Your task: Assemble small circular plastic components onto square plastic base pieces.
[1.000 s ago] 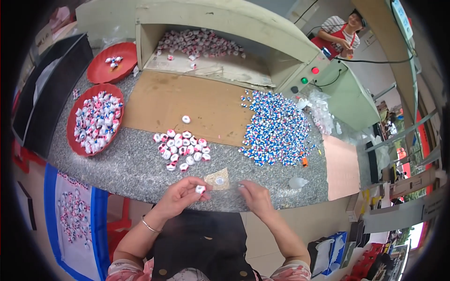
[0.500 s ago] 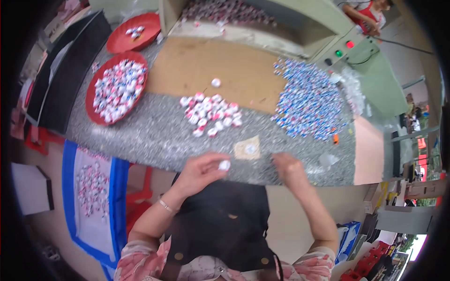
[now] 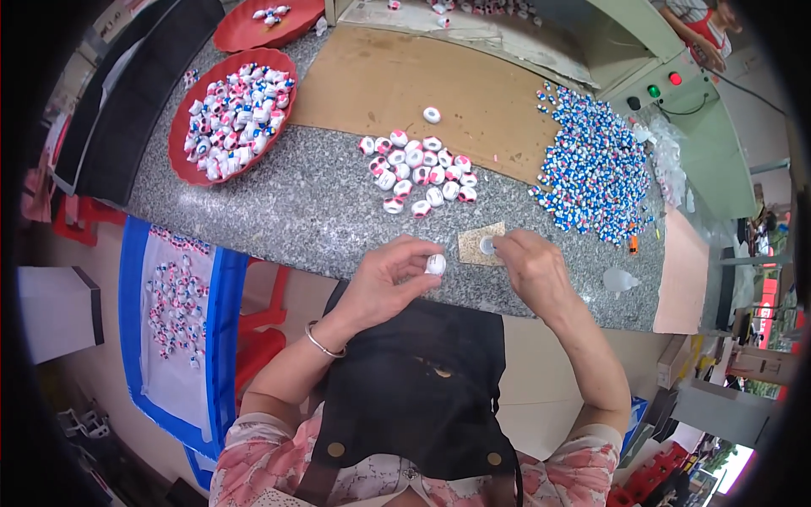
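Pinched between the thumb and fingers of my left hand point(image 3: 390, 284) is a small white rounded piece point(image 3: 436, 264), above the table's front edge. My right hand point(image 3: 534, 269) has its fingertips together at a small white round cap point(image 3: 487, 245). The cap sits on a speckled beige square point(image 3: 470, 248); whatever the right fingers hold is too small or hidden to name. Beyond the hands lies a loose group of white rounded pieces with pink parts point(image 3: 420, 173). One similar white piece point(image 3: 432, 115) lies apart on the brown cardboard point(image 3: 372, 89).
A red bowl point(image 3: 176, 144) of white, pink and blue pieces stands left, a second red bowl point(image 3: 232, 38) behind it. Many small blue-and-white pieces point(image 3: 596, 169) spread at right, beside an orange item point(image 3: 634, 244). A blue-rimmed tray point(image 3: 128, 313) is lower left. A person point(image 3: 705, 38) is far right.
My right hand has come to the white cap on the beige square. My left hand still holds the white piece. The whole view has shifted, and the table things appear farther right and higher.
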`<state>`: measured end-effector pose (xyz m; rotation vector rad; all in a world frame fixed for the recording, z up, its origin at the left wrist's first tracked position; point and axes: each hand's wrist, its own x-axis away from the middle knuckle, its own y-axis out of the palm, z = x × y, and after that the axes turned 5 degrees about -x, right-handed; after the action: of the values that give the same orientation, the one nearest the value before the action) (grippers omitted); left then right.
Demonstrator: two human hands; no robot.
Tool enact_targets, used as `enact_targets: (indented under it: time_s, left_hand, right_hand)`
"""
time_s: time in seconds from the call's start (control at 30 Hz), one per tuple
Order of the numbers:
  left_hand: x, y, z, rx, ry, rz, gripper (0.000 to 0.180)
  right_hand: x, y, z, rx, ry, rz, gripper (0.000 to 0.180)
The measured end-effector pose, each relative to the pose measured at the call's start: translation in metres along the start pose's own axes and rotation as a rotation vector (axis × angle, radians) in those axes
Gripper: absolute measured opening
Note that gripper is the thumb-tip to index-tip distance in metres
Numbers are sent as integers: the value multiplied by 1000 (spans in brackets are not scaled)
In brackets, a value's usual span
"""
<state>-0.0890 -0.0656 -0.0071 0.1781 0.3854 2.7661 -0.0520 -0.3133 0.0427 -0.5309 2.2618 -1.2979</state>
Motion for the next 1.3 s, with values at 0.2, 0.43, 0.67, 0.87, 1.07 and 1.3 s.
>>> enact_targets:
  time_s: [0.2,0.43,0.67,0.87,1.07,1.3]
  left_hand:
    - [-11,-1,0,-133,41,4,35]
    - [-25,11,-2,-237,89,30,30]
    - [-32,28,-11,-409,257,67,32]
    - [-29,33,-14,-579,419,42,35]
    - [-32,19,1,-97,98,-363,28]
    - [-23,21,8,-109,31,-371,25]
  right_hand:
    - [-11,-1,2,140,-36,-191,19]
    - [-6,-1,4,60,-38,-59,19]
    - [8,-1,-14,-626,469,160,17]
    - [23,6,-20,-1102,776,55,18]
    - [21,-11,-32,-506,139,89,15]
    - [22,1,-42,-531,122,173,13]
